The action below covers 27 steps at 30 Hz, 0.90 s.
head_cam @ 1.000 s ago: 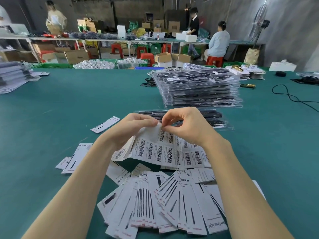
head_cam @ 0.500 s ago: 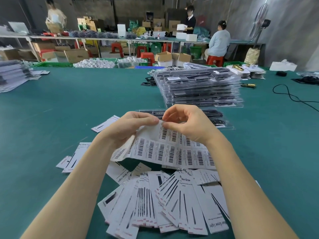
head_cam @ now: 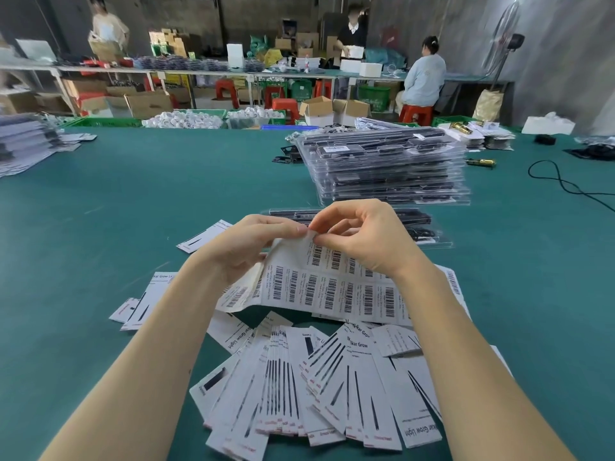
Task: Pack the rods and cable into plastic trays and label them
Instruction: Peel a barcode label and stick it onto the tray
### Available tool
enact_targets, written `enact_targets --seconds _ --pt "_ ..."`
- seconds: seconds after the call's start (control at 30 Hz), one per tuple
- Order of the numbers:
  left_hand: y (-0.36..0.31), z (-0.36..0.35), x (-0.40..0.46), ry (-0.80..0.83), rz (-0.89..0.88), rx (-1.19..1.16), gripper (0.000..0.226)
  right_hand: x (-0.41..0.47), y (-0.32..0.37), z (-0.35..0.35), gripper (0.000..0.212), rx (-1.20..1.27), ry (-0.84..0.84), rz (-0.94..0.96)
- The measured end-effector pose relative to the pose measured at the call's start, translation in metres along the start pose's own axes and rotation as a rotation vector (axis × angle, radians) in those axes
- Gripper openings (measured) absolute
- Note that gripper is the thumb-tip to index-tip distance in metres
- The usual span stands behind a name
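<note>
My left hand [head_cam: 246,247] and right hand [head_cam: 362,237] both pinch the top edge of the barcode label sheet [head_cam: 332,287], fingertips almost meeting. Just beyond them lies one filled plastic tray [head_cam: 429,231] on the green counter [head_cam: 133,201], the tray stack [head_cam: 386,168] behind it toward the far edge. Printed cards [head_cam: 316,387] fan out at the near edge.

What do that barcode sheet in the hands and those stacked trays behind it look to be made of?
Barcode sheet: white paper label stock, likely adhesive on a backing; it bends and curls where the left hand and right hand pinch its top edge.
Stacked trays: clear, glossy thin plastic; dark contents show through and the edges glint.
</note>
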<state>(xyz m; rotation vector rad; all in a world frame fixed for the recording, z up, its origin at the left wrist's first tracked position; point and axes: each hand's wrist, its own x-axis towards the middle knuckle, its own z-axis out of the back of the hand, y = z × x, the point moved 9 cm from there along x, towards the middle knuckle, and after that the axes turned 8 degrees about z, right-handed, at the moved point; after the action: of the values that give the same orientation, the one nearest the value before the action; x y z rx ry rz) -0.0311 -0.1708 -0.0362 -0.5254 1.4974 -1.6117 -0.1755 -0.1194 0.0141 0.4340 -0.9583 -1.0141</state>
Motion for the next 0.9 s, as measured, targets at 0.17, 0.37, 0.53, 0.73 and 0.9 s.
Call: enact_targets --seconds 0.17,0.37,0.53,0.73,0.9 --pt "0.002 -0.005 -0.003 0.018 0.046 -0.072 0.048 0.001 0.006 0.002 0.011 0.043 -0.053 0.068" --pt "0.001 -0.005 -0.003 0.0 0.041 -0.043 0.05 0.003 0.003 0.0 0.013 -0.017 -0.02 0.065" --pt "0.003 -0.004 -0.001 -0.004 0.047 -0.036 0.053 0.003 0.007 0.001 0.011 -0.067 -0.015 0.09" --pt "0.004 -0.002 -0.002 -0.04 0.081 -0.012 0.052 0.002 0.005 0.002 0.01 -0.086 -0.031 0.071" --pt "0.011 0.009 -0.001 -0.112 0.149 -0.021 0.029 0.0 0.004 0.005 0.01 -0.123 0.025 0.049"
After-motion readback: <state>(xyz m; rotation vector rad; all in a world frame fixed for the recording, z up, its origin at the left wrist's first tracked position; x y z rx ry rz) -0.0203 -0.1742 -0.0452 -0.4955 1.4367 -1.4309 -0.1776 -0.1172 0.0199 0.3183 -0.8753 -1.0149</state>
